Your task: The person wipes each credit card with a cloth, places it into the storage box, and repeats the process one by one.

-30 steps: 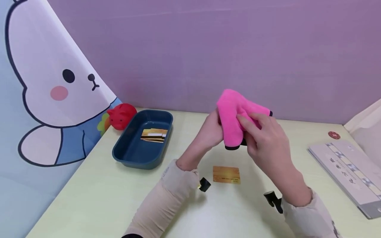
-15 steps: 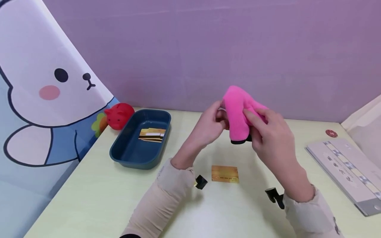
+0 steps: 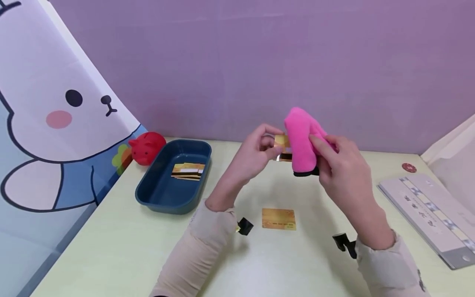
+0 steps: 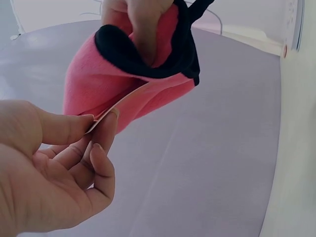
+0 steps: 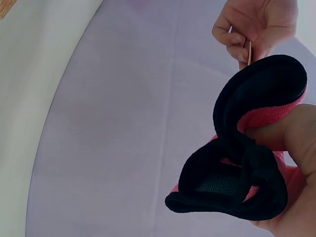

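My left hand (image 3: 252,154) pinches a gold bank card (image 3: 282,142) between thumb and fingers near its left edge. Folded pink cloth (image 3: 301,142) with black edging covers the card's right part in the head view. My right hand (image 3: 345,177) grips this cloth, its thumb and fingers pressing into the folds. Seen from the left wrist, the thin card edge (image 4: 101,121) lies against the pink cloth (image 4: 81,79). The cloth's black edging (image 5: 232,103) fills much of the right wrist view. Below the hands, another gold card (image 3: 279,219) lies flat on the table.
A blue tray (image 3: 163,207) at the left holds several cards (image 3: 187,170). A red piggy bank (image 3: 147,149) stands behind it. At the right are a grey box (image 3: 426,218) and a red round chip (image 3: 409,167). A purple backdrop (image 3: 230,74) rises behind the table.
The cloth has moved rightward with my right hand, exposing the card's left part. My left hand now pinches that card, where earlier it was against the cloth's left side.
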